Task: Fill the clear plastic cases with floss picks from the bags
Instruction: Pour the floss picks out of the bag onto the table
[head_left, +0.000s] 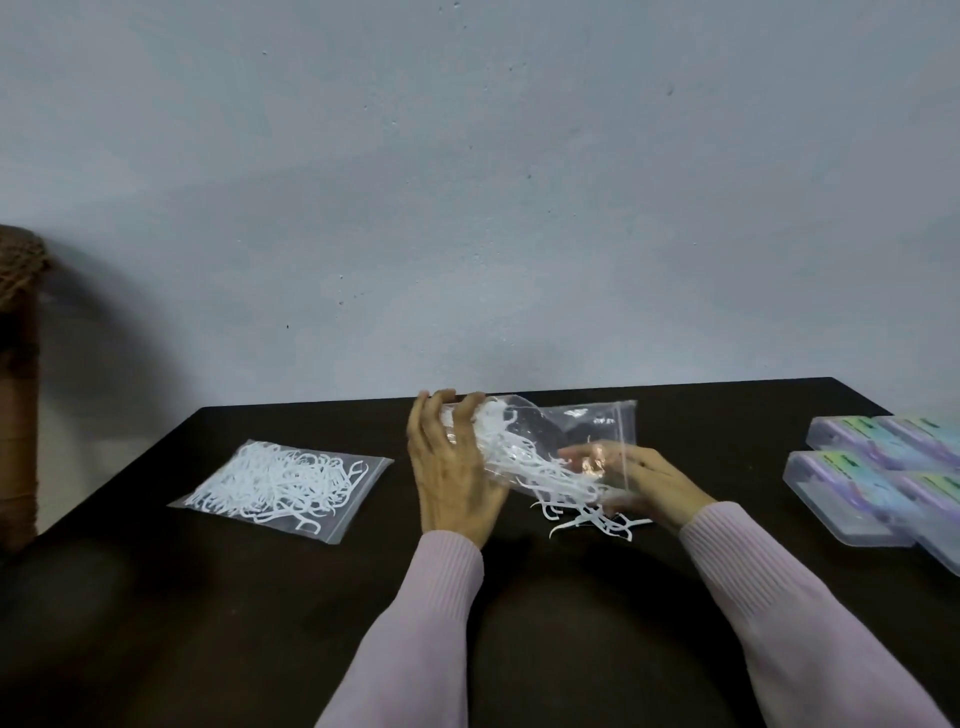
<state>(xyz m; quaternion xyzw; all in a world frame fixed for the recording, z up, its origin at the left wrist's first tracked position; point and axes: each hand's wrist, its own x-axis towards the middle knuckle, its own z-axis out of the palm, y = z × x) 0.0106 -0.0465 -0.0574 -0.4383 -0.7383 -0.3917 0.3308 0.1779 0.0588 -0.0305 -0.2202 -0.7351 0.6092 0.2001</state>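
My left hand (453, 467) grips the closed end of a clear zip bag (571, 431), lifted and tilted over the dark table (208, 597). White floss picks (524, 462) slide toward its open mouth. My right hand (644, 480) holds that mouth, fingers partly behind the plastic. A few floss picks (592, 522) lie spilled on the table under the bag. A second clear bag (283, 488) full of white picks lies flat at the left. Several clear plastic cases (878, 478) with coloured labels sit at the right edge.
A brown woven object (18, 374) stands off the table's left side. A pale grey wall (467, 182) rises directly behind the table's far edge.
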